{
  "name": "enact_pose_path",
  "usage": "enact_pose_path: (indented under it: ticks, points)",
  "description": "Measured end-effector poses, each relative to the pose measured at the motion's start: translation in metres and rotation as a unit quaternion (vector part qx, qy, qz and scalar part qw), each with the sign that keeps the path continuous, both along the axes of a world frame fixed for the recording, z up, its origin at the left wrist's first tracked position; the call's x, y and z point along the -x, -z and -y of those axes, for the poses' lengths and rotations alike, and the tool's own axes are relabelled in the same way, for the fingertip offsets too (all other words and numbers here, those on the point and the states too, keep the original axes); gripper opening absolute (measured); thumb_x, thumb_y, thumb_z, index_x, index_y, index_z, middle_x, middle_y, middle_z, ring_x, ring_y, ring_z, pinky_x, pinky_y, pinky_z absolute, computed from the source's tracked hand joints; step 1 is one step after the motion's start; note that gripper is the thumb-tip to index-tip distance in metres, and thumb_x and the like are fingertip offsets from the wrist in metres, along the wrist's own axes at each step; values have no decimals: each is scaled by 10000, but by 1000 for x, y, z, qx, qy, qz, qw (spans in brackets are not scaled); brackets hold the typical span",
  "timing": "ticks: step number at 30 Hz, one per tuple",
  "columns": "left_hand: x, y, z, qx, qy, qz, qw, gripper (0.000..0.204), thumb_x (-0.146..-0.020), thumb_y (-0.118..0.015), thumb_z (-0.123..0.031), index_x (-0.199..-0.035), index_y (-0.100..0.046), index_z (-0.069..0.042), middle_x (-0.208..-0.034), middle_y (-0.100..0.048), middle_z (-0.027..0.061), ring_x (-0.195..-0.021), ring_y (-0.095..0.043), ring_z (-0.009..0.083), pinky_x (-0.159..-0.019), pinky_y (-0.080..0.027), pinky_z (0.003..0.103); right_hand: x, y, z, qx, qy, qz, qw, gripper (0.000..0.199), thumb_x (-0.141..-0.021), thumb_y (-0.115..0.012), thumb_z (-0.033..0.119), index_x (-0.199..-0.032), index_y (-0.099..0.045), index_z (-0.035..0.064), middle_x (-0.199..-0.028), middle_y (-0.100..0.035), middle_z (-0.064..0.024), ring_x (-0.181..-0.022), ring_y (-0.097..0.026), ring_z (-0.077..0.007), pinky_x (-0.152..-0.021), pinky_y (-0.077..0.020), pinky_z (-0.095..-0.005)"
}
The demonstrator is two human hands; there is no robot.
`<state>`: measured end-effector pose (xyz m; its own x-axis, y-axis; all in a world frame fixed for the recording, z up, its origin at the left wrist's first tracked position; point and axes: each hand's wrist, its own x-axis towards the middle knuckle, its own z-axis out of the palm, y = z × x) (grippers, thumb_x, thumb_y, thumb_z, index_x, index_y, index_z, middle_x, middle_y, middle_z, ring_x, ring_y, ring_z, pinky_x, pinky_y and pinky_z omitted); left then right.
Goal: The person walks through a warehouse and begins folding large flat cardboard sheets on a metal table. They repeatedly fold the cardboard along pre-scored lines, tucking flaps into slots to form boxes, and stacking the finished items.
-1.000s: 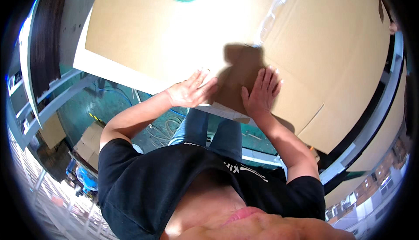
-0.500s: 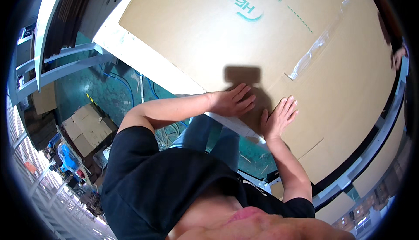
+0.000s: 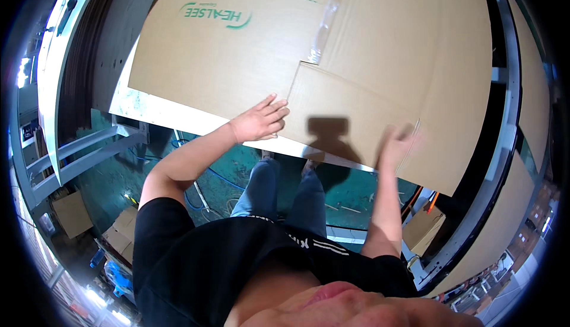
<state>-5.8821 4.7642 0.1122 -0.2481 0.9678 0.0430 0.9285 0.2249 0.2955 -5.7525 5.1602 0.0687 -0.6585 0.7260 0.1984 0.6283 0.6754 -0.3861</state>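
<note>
A large flattened brown cardboard carton point(image 3: 380, 36) with green printing lies in front of me. A strip of clear tape point(image 3: 322, 33) runs along it to a slit near its middle. Close to the carton's near edge, my left hand point(image 3: 261, 119) rests flat on the board, fingers stretched out and holding nothing. My right hand point(image 3: 396, 146) is farther right, over the flap beside another slit. Motion smears its fingers, so their grip cannot be made out.
The carton lies on a white tabletop point(image 3: 172, 112), whose edge shows along the near side. A grey metal frame point(image 3: 504, 101) curves along the right. Brown sheets point(image 3: 80, 71) stand stacked at the left. Blue hoses point(image 3: 217, 172) lie on the green floor.
My hands have moved apart, the right one toward the right-hand slit. The carton appears turned and shifted left in view. Another person's hand at the right edge is no longer visible.
</note>
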Motion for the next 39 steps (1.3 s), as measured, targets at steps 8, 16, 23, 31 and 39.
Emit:
enact_pose_path:
  ticks: [8, 16, 23, 31, 39]
  points:
    - [2, -14, -13, 7, 9, 60, 998, 404, -726, -694, -231, -1046, -557, -26, -1265, -465, 206, -1296, -363, 422, -1105, -309, 520, -239, 49, -331, 550, 389, -396, 624, 479, -956, -456, 348, -1325, -461, 42, -1364, -474, -118, -1241, -448, -278, -1049, -336, -487]
    - [-11, -9, -9, 19, -8, 42, 999, 389, -735, -694, -211, -1047, -545, -31, -1265, -459, 203, -1304, -349, 420, -1109, -306, 512, -180, -185, -198, 219, 59, -454, 862, 524, -743, -677, -93, -1235, -509, -34, -1163, -583, -135, -987, -591, -249, -882, -505, -384]
    - [-9, -2, -7, -27, -5, 38, 999, 338, -791, -642, -274, -1012, -554, -33, -1250, -474, 194, -1288, -371, 408, -1100, -321, 503, -84, -241, 19, -123, -101, -222, 962, 507, -855, -625, 100, -1305, -441, -43, -1218, -547, -160, -1102, -537, -253, -935, -456, -383]
    - [-8, 8, -3, -89, -13, 20, 996, 307, -813, -630, -275, -974, -588, -16, -1220, -519, 194, -1266, -422, 381, -1082, -360, 494, -27, -175, 120, 51, -466, -205, 859, 473, -845, -596, 121, -1311, -517, 98, -1361, -456, -250, -1261, -433, -452, -1052, -328, -581]
    - [-7, 14, 2, -105, -17, 26, 994, 295, -807, -634, -276, -949, -603, -19, -1206, -535, 189, -1237, -454, 382, -1066, -375, 501, 7, -97, 177, 41, -507, -87, 857, 446, -781, -537, 10, -1222, -582, 59, -1357, -463, -195, -1289, -419, -376, -1070, -325, -540]
